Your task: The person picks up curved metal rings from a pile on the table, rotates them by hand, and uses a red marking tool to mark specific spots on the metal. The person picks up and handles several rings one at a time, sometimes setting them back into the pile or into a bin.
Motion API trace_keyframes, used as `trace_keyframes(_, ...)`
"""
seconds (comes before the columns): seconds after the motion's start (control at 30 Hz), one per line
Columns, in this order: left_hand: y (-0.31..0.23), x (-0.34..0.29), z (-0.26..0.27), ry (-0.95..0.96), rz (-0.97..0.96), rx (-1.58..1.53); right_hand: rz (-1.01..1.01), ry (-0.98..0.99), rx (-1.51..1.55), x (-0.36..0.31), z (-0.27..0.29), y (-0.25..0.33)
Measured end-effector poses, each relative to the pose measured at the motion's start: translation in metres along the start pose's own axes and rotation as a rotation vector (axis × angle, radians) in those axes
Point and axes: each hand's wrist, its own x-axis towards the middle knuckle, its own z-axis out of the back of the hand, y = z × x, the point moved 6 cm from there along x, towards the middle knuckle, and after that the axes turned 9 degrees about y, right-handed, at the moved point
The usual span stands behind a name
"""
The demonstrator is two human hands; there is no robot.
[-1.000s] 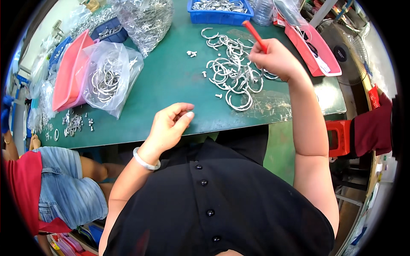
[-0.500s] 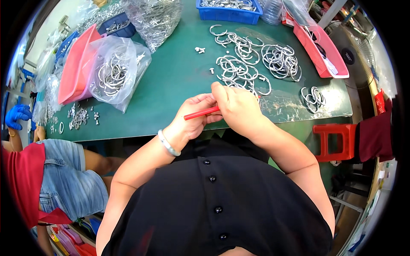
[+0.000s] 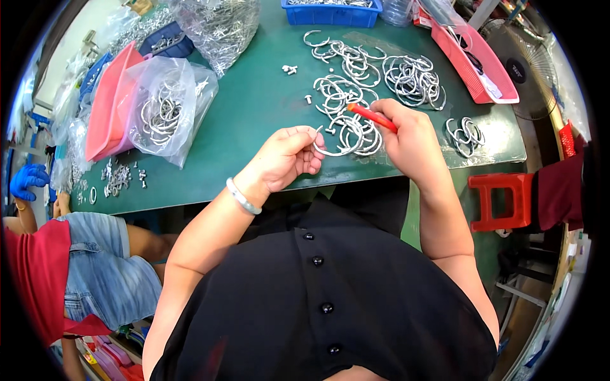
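Between the thumb and fingers of my left hand (image 3: 286, 155) is a curved metal ring (image 3: 335, 155), its lower arc reaching to the right. To its right, my right hand (image 3: 410, 140) is closed round a slim red stick (image 3: 375, 118), whose tip points up and left. I cannot make out what kind of tool the stick is. Behind and partly under both hands lies a loose pile of silvery open rings (image 3: 356, 72). Small metal pegs (image 3: 309, 100) are scattered left of that pile.
More rings (image 3: 414, 82) lie in a heap at right, a few (image 3: 467, 138) near the table's right edge. A ring-filled plastic bag (image 3: 165, 117) leans on a pink basket (image 3: 108, 120) at left. A blue tray (image 3: 330, 16) stands behind. Another person (image 3: 95, 260) is at far left.
My hands were together around the red stick; now they are apart. The right hand has moved right with the stick turned tip upward. A ring now shows in my left hand.
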Motion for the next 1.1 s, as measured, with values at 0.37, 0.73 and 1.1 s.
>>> trace_keyframes(0.37,-0.035,-0.041,-0.006,-0.118,-0.227,0.378,-0.416,0.352,1.094,-0.003,-0.046,-0.007)
trace_keyframes(0.73,-0.035,-0.063,0.004,-0.233,-0.268,0.257,-0.453,0.438,1.336,-0.003,-0.073,0.01)
trace_keyframes(1.1,-0.038,-0.065,0.006,-0.149,-0.428,0.362,-0.119,0.108,1.017,-0.003,-0.056,0.02)
